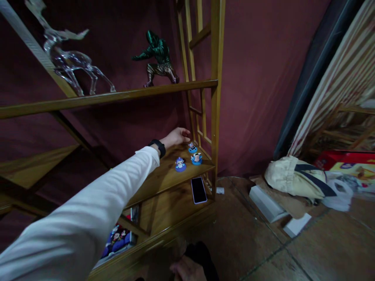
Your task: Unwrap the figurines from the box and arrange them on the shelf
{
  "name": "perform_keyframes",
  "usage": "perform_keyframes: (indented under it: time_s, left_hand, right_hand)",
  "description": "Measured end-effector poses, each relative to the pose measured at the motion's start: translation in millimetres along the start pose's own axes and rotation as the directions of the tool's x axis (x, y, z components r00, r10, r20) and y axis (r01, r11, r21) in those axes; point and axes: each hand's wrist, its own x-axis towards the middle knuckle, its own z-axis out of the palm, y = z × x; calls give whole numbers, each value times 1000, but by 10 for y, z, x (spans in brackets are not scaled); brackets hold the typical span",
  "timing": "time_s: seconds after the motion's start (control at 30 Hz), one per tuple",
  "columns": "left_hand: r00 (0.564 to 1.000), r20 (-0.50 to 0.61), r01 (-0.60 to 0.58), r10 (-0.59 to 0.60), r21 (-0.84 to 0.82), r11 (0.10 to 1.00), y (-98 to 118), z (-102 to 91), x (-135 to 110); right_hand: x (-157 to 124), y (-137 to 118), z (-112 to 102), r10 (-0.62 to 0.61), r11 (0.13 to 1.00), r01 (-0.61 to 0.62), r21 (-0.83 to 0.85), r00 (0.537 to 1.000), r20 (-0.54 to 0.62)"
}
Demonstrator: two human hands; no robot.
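My left hand, in a white sleeve with a black wristband, reaches into the right end of a wooden shelf. Its fingers are curled near the back corner, and whatever is between them is hidden. Just below the fingertips stands a small figurine on a blue base. In front of it are a pink-and-white figurine on a blue base and a purple-haired figurine on a purple base. My right hand is low at the bottom edge, dim and partly cut off, its fingers unclear.
A phone lies on the lower board. Above, a clear deer figure and a dark green crouching figure stand on the upper shelf. A beige bag and white boxes rest on the tiled floor.
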Motion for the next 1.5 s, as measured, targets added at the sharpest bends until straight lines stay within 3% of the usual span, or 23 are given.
perform_keyframes:
  time_s: [0.07,0.17,0.37,0.6,0.83,1.07,1.5]
  left_hand:
    - [996,-31,-78,80,53,996,183,-27,-161]
    - [988,30,-154,151,147,977,390,45,-456]
    - [986,144,-132,79,412,902,483,294,-792]
    - [982,182,-74,-51,619,782,464,515,-680]
    - [980,197,-65,-37,487,871,341,558,-549]
    - [969,244,-160,43,482,862,323,589,-539]
    - [960,281,-118,-20,467,876,365,573,-509]
  right_hand:
    - [-14,24,52,-28,999,27,-18,999,-40]
    - [-61,-36,-7,-12,1000,14,22,998,-63]
    - [-131,-257,-226,82,991,-72,116,993,-87]
    - [-143,-289,-158,91,993,-85,86,993,-72]
    - [-116,-260,-120,75,994,-69,81,995,-73]
    - [-112,-251,-88,77,994,-69,87,993,-88]
    - [-95,-352,-228,115,988,-113,107,993,-15]
